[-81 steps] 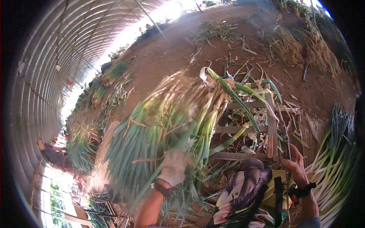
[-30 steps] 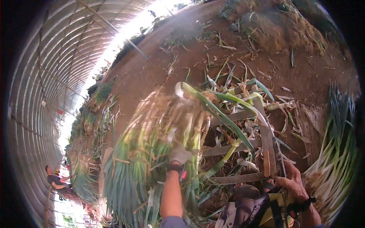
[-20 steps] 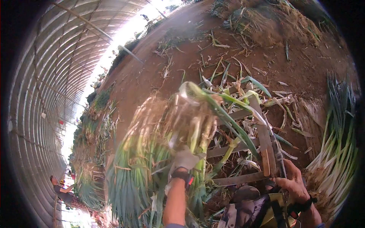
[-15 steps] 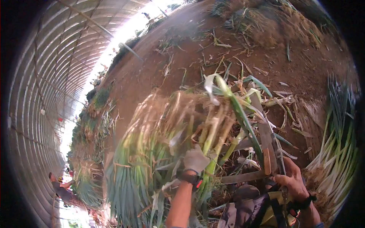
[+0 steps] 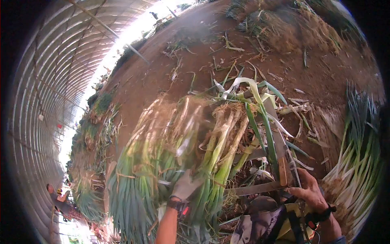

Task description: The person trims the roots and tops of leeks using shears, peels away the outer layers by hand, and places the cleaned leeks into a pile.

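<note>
My left hand (image 5: 187, 185), in a pale glove, is low among a large heap of long green onions (image 5: 142, 156) with brown roots and green leaves. Its fingers are blurred against the stalks, so their grip cannot be made out. Just to its right lie thicker green onion stalks (image 5: 219, 156), roots pointing away from me. My bare right hand (image 5: 309, 190) is closed around the near end of a thin dark bar (image 5: 294, 170), whose kind I cannot make out. Beside it is a wooden-edged frame (image 5: 260, 189), with loose green leaves (image 5: 271, 150) draped over its far part.
A bundle of green onions (image 5: 359, 150) lies at the right. Leaf scraps (image 5: 300, 110) litter the brown soil (image 5: 260, 67). More onion piles (image 5: 280, 28) lie farther off. Another person (image 5: 61, 199) is at the far left, beneath the ribbed greenhouse wall (image 5: 32, 114).
My left hand has moved left and slightly down, off the thicker stalks toward the heap. The draped leaf at the frame's far end has shifted. My right hand has barely moved.
</note>
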Available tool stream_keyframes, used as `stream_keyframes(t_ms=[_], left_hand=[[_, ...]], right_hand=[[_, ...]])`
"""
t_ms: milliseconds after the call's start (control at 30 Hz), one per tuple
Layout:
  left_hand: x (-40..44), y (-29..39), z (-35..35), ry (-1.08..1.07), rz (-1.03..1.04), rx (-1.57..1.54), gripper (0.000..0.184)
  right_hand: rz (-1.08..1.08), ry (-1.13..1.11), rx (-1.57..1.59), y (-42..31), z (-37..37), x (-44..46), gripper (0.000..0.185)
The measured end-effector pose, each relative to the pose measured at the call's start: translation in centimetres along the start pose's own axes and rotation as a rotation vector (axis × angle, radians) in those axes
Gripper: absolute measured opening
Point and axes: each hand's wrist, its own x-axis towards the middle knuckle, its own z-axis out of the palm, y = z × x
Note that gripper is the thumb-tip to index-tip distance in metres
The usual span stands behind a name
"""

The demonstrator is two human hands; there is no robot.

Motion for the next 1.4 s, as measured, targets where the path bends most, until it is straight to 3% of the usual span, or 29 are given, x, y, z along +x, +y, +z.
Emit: stream_keyframes(t_ms=[100, 200, 400, 500, 533, 667, 733, 833, 933, 1000, 1167, 1267, 1367, 1400], left_hand=[[-0.7, -0.4, 0.3, -0.009, -0.041, 0.02, 0.113], [3.2, -5.7, 3.4, 0.124, -0.112, 0.023, 0.109], [1.9, -2.1, 4.3, 0.172, -0.137, 0.045, 0.096], [1.6, -1.7, 5.6, 0.347, 0.045, 0.164, 0.091], [1.6, -1.5, 6.3, 0.518, 0.196, 0.346, 0.086], [1.5, 1.2, 6.3, 0.395, 0.32, 0.449, 0.104], [2.6, 2.4, 7.3, 0.304, 0.281, 0.373, 0.115], [3.5, 7.5, 7.3, 0.219, 0.117, 0.598, 0.132], [4.1, 7.5, 9.1, 0.289, 0.004, 0.733, 0.138], [4.5, 6.8, 7.6, 0.22, 0.058, 0.355, 0.136], [7.4, 4.1, 2.4, 0.131, 0.09, 0.067, 0.129], [9.5, 2.4, 1.8, 0.037, -0.059, 0.084, 0.127], [10.0, 2.7, 1.8, -0.011, -0.082, 0.029, 0.126], [10.7, 1.8, 2.6, 0.057, -0.116, 0.155, 0.113]], right_hand=[[-0.025, 0.005, 0.005, 1.1, -0.6, 0.1, 0.081], [-0.024, -0.011, 0.068, 1.0, -1.1, -0.1, 0.081], [-0.048, -0.032, 0.121, 1.4, -2.2, -0.5, 0.082], [-0.035, -0.042, 0.139, 1.7, -3.1, -0.6, 0.082], [-0.038, -0.037, 0.143, 1.5, -3.2, -0.6, 0.083], [-0.02, -0.005, 0.173, 1.6, -3.6, -0.8, 0.084], [-0.044, -0.018, 0.169, 1.7, -3.7, -0.5, 0.085], [-0.026, -0.032, 0.198, 1.6, -3.6, -0.3, 0.086], [-0.02, -0.028, 0.22, 1.4, -3.2, -0.3, 0.088], [-0.026, -0.024, 0.207, 1.4, -3.3, -0.3, 0.089], [-0.018, 0.001, 0.188, 1.9, -4.0, -0.7, 0.091], [0.008, 0.019, 0.21, 1.7, -4.4, -0.9, 0.091], [0.006, 0.02, 0.265, 1.5, -4.5, -0.9, 0.091], [0.009, 0.019, 0.269, 1.5, -4.4, -0.9, 0.09]])
